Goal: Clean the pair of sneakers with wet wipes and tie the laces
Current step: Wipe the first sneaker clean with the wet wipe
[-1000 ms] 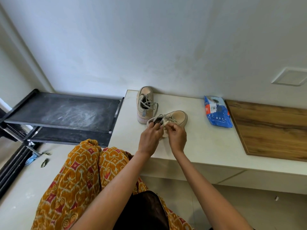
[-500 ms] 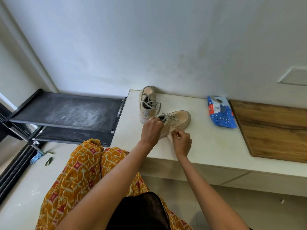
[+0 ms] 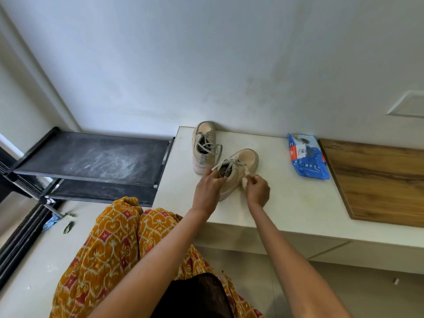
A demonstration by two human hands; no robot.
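Stone of a pale cream colour forms the long low ledge (image 3: 286, 203) against the wall, and the person kneels in front of it so that both shoes sit within easy reach at working height. To its left stands a dusty black two-tier rack (image 3: 91, 159), and a brown wood-grain board (image 3: 378, 180) covers the ledge's right end. The farther beige lace-up sneaker (image 3: 203, 143) is parked toe to the wall, its grey laces hanging loose, apparently set aside while its partner is worked on. The nearer beige lace-up sneaker (image 3: 241, 164) lies angled across the ledge, touching or nearly touching the first one's heel, turned so its outer side faces the working hand. A crumpled blue plastic pack of wet wipes (image 3: 306, 157) lies well apart to the right, near the board, within reach for a fresh sheet. The left hand (image 3: 207, 189) grips the nearer shoe at its collar, fingers curled over the opening, probably to steady it against rubbing. The right hand (image 3: 258, 189) pinches a small bunched white wet wipe (image 3: 244, 181) against the shoe's side near the sole, so cleaning looks under way and lace-tying not yet begun
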